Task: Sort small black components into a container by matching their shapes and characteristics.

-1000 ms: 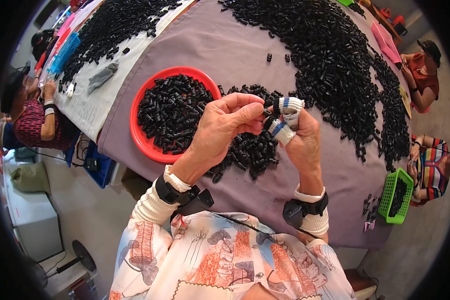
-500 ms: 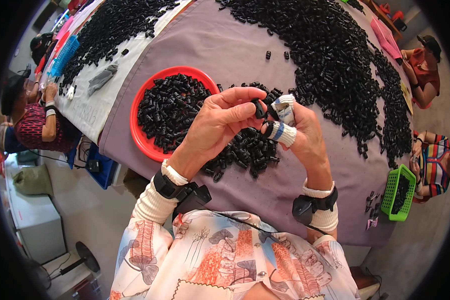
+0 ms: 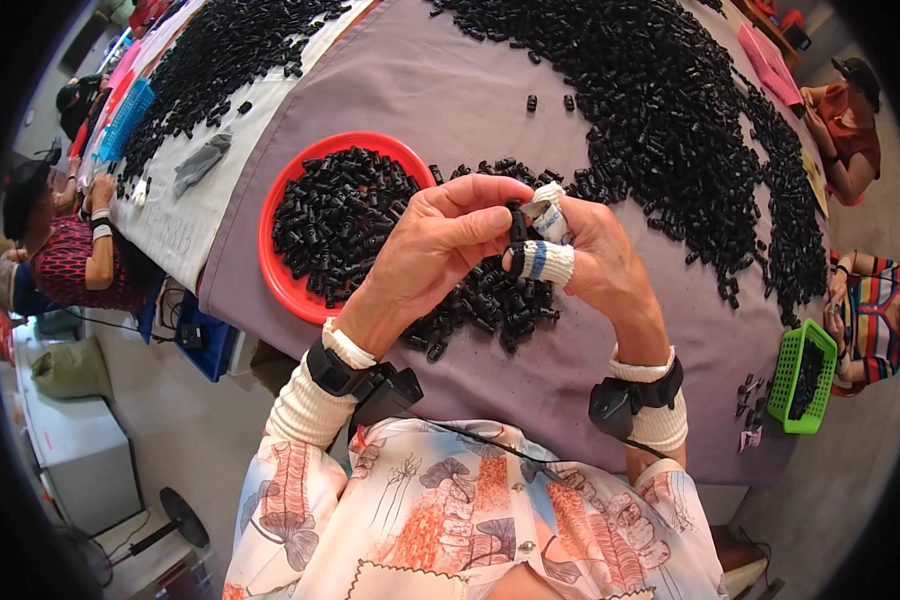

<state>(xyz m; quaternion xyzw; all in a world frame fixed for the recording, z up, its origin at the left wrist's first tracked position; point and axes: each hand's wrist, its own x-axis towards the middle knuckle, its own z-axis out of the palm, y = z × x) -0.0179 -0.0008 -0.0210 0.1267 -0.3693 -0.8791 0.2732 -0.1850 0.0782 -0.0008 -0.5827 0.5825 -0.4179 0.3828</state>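
Note:
Between thumb and forefinger, my left hand (image 3: 440, 225) pinches a small black plastic part (image 3: 517, 225). From the other side, my right hand (image 3: 615, 255) closes on the same part; white knitted covers with blue stripes sleeve its thumb and forefinger. The fingers partly hide the part, so its exact shape cannot be made out. Beneath both hands lies a loose pile of similar black parts (image 3: 490, 305). To the left of my left hand stands a red round basin (image 3: 269, 265) holding many more of them.
A large heap of black parts (image 3: 650, 130) covers the far right of the mauve tablecloth (image 3: 400, 80). At the right edge sits a green basket (image 3: 782, 385). People work at both sides. On the neighbouring table are another heap (image 3: 220, 60), a grey cloth (image 3: 202, 163) and a blue basket (image 3: 128, 118).
My right hand has come left and in against the black part, its covered thumb and forefinger closing around it. My left hand has stayed nearly in place.

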